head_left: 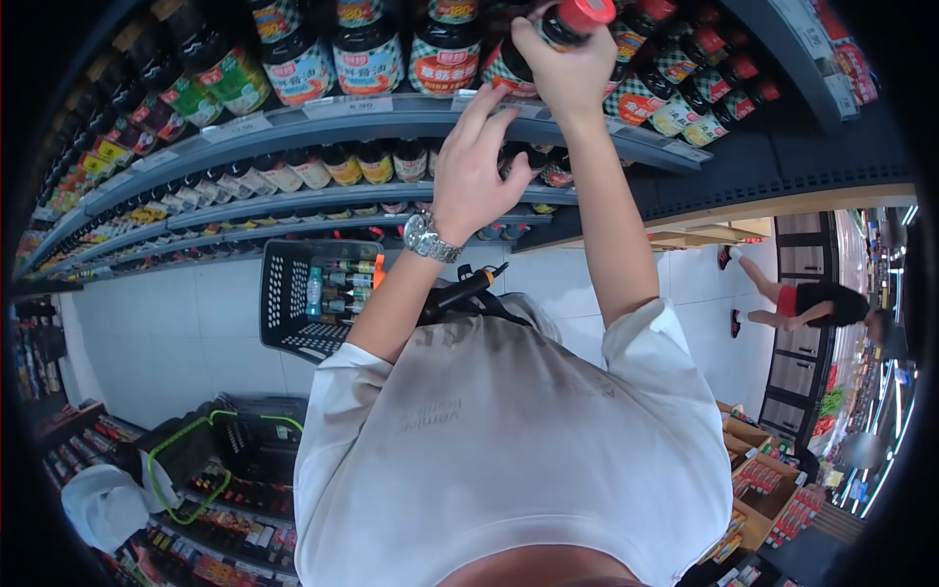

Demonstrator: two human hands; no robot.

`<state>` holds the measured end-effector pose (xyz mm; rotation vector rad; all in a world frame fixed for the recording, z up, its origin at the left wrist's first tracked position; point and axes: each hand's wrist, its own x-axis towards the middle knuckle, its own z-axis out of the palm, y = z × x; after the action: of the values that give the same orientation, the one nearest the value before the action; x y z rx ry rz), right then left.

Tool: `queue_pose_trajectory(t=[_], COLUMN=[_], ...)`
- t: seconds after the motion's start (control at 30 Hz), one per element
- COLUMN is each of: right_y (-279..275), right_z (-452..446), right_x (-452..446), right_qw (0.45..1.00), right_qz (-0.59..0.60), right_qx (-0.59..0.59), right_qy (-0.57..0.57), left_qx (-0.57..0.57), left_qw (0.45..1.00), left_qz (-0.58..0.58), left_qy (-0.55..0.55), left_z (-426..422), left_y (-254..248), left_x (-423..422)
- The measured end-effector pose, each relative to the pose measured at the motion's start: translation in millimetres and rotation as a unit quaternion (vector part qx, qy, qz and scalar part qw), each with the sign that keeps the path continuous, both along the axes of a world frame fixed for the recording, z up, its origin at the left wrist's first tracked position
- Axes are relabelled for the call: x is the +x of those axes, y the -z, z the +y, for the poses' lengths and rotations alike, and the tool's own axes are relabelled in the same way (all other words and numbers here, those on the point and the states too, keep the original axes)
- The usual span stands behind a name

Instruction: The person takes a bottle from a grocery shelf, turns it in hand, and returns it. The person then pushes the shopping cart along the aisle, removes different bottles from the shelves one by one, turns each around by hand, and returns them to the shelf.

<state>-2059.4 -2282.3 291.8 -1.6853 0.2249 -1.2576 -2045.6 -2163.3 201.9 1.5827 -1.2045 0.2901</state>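
right grip [570, 70] curled around a red-capped bottle [569, 27], left grip [479, 161] loosely spread near the shelf edge [421, 105]

The right hand [567, 68] hides part of the red-capped bottle [584, 14].

bottles [446, 57] stand on the shelf [287, 118], basket [286, 293] below, left

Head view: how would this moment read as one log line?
right hand: gripping red-capped bottle | left hand: empty, fingers spread by shelf edge | basket: teal bottle among its contents
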Motion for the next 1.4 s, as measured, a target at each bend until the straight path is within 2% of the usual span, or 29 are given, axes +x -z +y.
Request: queue_pose_trajectory(t=[0.03,0.1,0.13,0.2,0.23,0.3,0.33,0.37,0.43,0.47,0.53,0.63,0.67,0.7,0.73,0.77,0.83,0.9,0.93,1.07,1.17,1.23,1.3,1.4], right_y=[6.5,9.1,10.0,-4.6,-13.6,-33.5,-37.1,-38.7,-31.3,-18.2,15.2,66.5,75.6,83.0,89.3,94.6,101.6,104.5,106.9,123.2,136.3,140.4,150.4,153.5], right_z=[4.1,-4.5,-5.1,11.6,9.5,15.7,16.6,17.2,16.5,11.5,9.4,19.1,18.9,18.5,19.0,19.4,20.0,21.5,20.8,5.7,-8.7,-16.7,-23.7,-25.8], right_x=[-1.4,-10.0,-14.0,-22.1,-37.3,-66.4,-77.6,-88.0,-101.3,-102.7,-104.1,-104.8,-103.3,-103.2,-104.5,-105.6,-107.9,-115.3,-120.0,-147.7,-169.4,-184.0,-194.7,-210.3], right_qw=[0.999,0.972,0.959,0.965,0.966,0.968,0.961,0.946,0.916,0.874,0.774,0.662,0.659,0.636,0.613,0.611,0.533,0.51,0.508,0.494,0.498,0.6,0.616,0.637], right_qz=[-0.04,-0.021,-0.081,-0.206,-0.182,-0.176,-0.173,-0.17,-0.109,-0.103,-0.103,-0.154,-0.16,-0.162,-0.163,-0.168,-0.216,-0.23,-0.227,-0.23,-0.23,-0.143,-0.134,-0.092], right_qx=[0.002,-0.234,-0.268,-0.154,-0.168,-0.101,-0.044,0.012,0.093,0.143,0.259,0.396,0.396,0.398,0.4,0.399,0.423,0.43,0.427,0.462,0.519,0.545,0.533,0.57], right_qy=[-0.031,0.006,0.036,-0.06,-0.068,-0.147,-0.212,-0.275,-0.374,-0.452,-0.568,-0.618,-0.619,-0.641,-0.662,-0.663,-0.701,-0.709,-0.713,-0.699,-0.656,-0.568,-0.564,-0.511], left_qx=[-0.005,-0.017,-0.017,-0.05,-0.046,-0.111,-0.139,-0.132,-0.134,-0.127,-0.044,0.078,0.072,0.077,0.078,0.078,0.08,0.057,0.061,0.122,0.124,0.12,0.154,0.17], left_qw=[1.0,1.0,0.998,0.992,0.991,0.957,0.927,0.923,0.837,0.832,0.736,0.643,0.543,0.546,0.489,0.429,0.418,0.371,0.397,0.436,0.553,0.608,0.662,0.649], left_qz=[0.0,0.011,0.036,0.069,0.068,0.155,0.245,0.251,0.45,0.457,0.622,0.687,0.774,0.774,0.791,0.803,0.808,0.786,0.764,0.76,0.728,0.721,0.674,0.687], left_qy=[0.015,0.023,0.052,0.096,0.102,0.219,0.248,0.261,0.283,0.289,0.263,0.329,0.316,0.312,0.359,0.405,0.408,0.492,0.505,0.467,0.385,0.31,0.289,0.28], left_z=[2.0,7.8,13.0,22.7,28.2,41.7,44.9,49.3,56.2,56.1,59.5,67.8,69.6,73.1,78.1,77.6,73.5,64.5,60.5,48.0,37.6,34.6,32.1,29.4], left_y=[0.6,-0.4,-2.4,-12.0,-11.7,-5.6,1.0,11.5,30.8,32.5,32.7,42.9,24.1,35.1,55.3,55.4,51.7,42.2,35.7,33.3,34.3,30.9,35.7,38.6], left_x=[0.9,0.3,-1.0,-3.4,-1.2,5.6,3.1,4.8,6.1,-1.0,-13.2,-43.5,-61.3,-67.2,-74.4,-79.2,-91.7,-102.9,-112.5,-132.8,-152.1,-161.0,-169.1,-178.8])
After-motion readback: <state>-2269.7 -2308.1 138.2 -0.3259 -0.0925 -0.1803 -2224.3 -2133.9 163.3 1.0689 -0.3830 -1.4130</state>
